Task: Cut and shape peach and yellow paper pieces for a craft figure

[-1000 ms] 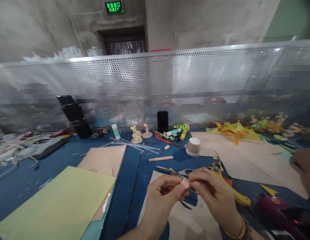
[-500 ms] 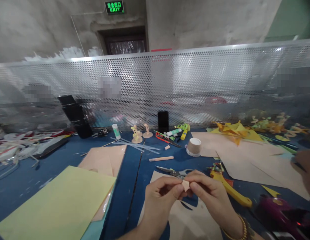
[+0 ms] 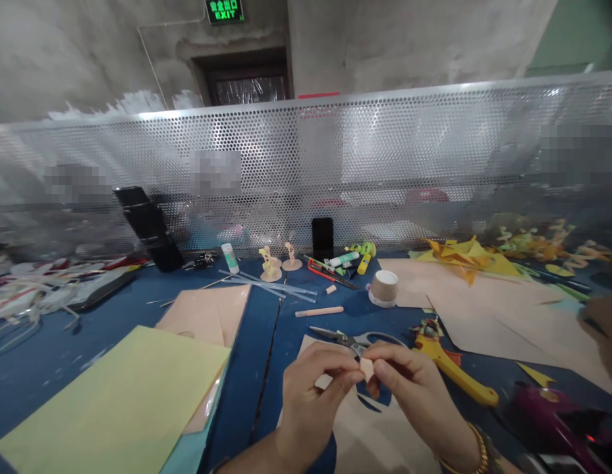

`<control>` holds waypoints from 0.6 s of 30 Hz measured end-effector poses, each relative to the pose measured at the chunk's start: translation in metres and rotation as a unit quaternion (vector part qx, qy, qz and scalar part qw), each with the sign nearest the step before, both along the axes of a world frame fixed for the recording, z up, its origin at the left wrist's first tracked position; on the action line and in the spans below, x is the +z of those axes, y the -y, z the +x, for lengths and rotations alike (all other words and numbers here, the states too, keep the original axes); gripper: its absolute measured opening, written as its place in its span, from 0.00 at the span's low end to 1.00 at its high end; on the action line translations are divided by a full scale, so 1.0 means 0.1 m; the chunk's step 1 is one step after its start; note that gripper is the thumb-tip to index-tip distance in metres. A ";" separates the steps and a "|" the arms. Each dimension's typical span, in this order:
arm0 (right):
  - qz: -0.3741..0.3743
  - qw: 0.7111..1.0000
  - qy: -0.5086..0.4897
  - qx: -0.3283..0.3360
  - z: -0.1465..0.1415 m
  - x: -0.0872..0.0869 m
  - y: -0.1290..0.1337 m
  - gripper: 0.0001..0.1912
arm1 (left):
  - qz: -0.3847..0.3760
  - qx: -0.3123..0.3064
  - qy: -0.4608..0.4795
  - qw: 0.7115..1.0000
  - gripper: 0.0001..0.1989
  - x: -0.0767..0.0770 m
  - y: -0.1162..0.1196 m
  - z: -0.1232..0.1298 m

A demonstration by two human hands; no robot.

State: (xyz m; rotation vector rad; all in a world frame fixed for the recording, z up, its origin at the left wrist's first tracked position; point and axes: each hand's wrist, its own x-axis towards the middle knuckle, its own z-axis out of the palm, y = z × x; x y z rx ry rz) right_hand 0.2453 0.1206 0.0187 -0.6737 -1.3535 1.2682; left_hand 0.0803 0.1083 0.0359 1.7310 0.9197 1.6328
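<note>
A small pale peach paper piece (image 3: 367,368) is pinched between the fingertips of both hands. My left hand (image 3: 318,388) grips its left edge with thumb and index finger. On its other side my right hand (image 3: 417,388) pinches it the same way; a gold bracelet circles that wrist. Just behind the hands lie grey-handled scissors (image 3: 346,339), partly covered by the fingers. Beneath the hands is a peach sheet (image 3: 379,441) with cut-out gaps. A peach marker (image 3: 319,312) rests beyond the scissors, its cap (image 3: 331,289) lying separately behind it.
Yellow-handled pliers (image 3: 464,378) and a purple device (image 3: 557,421) lie right. A roll (image 3: 383,288) stands behind the hands. Yellow-green paper (image 3: 112,401) covers the left. A black bottle (image 3: 150,227), phone (image 3: 322,238) and paper figures (image 3: 270,263) stand near the perforated metal screen (image 3: 266,171).
The small paper piece has turned slightly between the fingers. My left hand has shifted a little to the left. Both hands keep their pinch.
</note>
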 end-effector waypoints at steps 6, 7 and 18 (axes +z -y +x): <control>0.030 0.999 0.022 -0.026 0.00 0.06 0.03 0.06 | 0.015 0.018 -0.035 0.999 0.04 0.05 0.03 0.00; 0.036 0.999 0.026 -0.031 0.00 0.07 0.03 0.06 | 0.006 0.020 -0.036 0.999 0.04 0.06 0.04 0.01; 0.100 0.989 0.055 -0.093 0.01 0.09 0.04 0.05 | -0.116 -0.035 0.049 0.991 0.05 -0.04 0.01 0.05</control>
